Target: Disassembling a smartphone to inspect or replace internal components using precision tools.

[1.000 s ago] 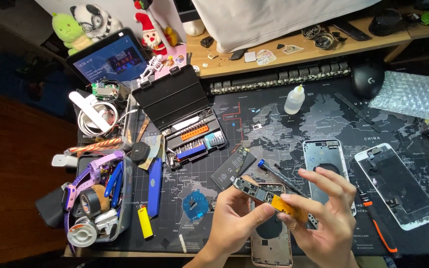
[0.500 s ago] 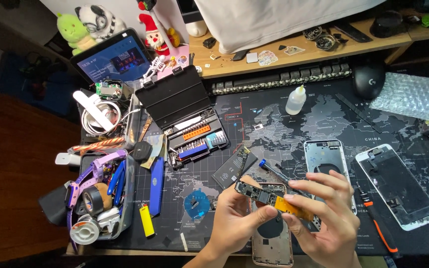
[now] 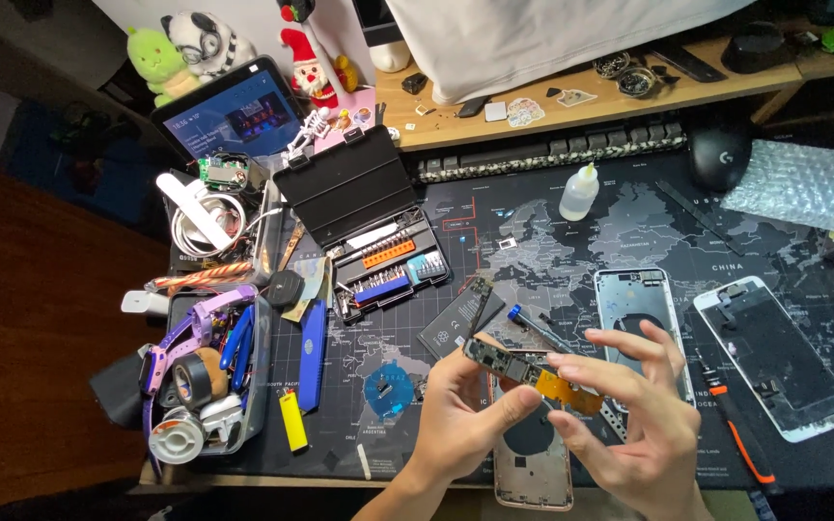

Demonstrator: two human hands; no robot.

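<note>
The left hand [image 3: 460,410] is gripping a narrow phone circuit board [image 3: 506,360] between thumb and fingertips, holding it raised above the desk mat [image 3: 552,241]. The right hand [image 3: 629,420] is pinching the board's far end, where an orange flex strip [image 3: 571,388] is hanging off it; the right index finger and thumb are closing on that strip while the other fingers are spreading upward. Both hands are therefore grasping the same part, and the board is sitting between them, tilted slightly down toward the right hand.

Directly beneath the hands, a phone rear housing [image 3: 531,453] is lying flat at the near edge of the mat. Just beyond the right hand, a second, silver-framed housing [image 3: 634,299] is lying face up, partly covered by the right fingers. Further out on the right-hand side, a detached phone screen [image 3: 774,357] is resting on the mat, and a black-and-orange tool [image 3: 740,434] is lying between it and the right hand.

Just beyond the left hand, a black battery [image 3: 456,323] and a blue-tipped screwdriver [image 3: 533,326] are lying on the mat. Out past the left hand, an open bit set case [image 3: 369,232] is standing with its lid up, and a small blue disc [image 3: 385,391] is lying near the left wrist
</note>
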